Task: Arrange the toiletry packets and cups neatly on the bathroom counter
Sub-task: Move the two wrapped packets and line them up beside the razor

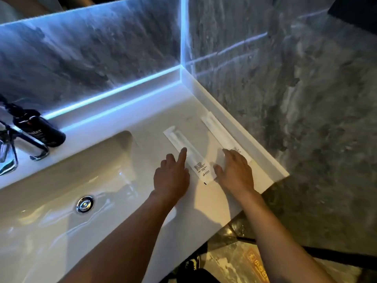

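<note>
Two long white toiletry packets lie side by side on the white counter, right of the basin. The left packet has small black print at its near end. My left hand rests beside it, index finger stretched out and touching its left edge. The right packet lies along the counter's raised right rim. My right hand lies flat between the two packets, fingers apart, its fingertips on the near part of the right packet and its thumb by the left packet's near end. No cups are in view.
A white basin with a chrome drain fills the left. A dark pump bottle and a chrome tap stand behind it. Grey marble walls close the back and right. The counter's front edge drops to the floor at lower right.
</note>
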